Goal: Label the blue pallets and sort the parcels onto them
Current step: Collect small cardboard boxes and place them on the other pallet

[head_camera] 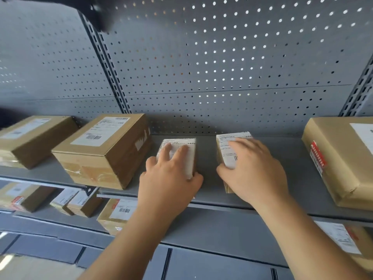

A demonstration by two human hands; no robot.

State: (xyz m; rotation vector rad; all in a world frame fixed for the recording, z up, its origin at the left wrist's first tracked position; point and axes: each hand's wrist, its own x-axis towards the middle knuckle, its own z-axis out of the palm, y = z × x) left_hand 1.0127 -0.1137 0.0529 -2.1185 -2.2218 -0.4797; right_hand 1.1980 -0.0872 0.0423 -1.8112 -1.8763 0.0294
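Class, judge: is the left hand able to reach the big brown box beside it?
Probably yes: the big brown box sits beside the left hand on the same shelf, nothing between, though that hand holds a small parcel.

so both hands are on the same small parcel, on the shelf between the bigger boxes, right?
No, there are two small parcels, set apart. The left hand grips the left parcel and the right hand grips the right parcel, both on the shelf between the bigger boxes. The head view shows it.
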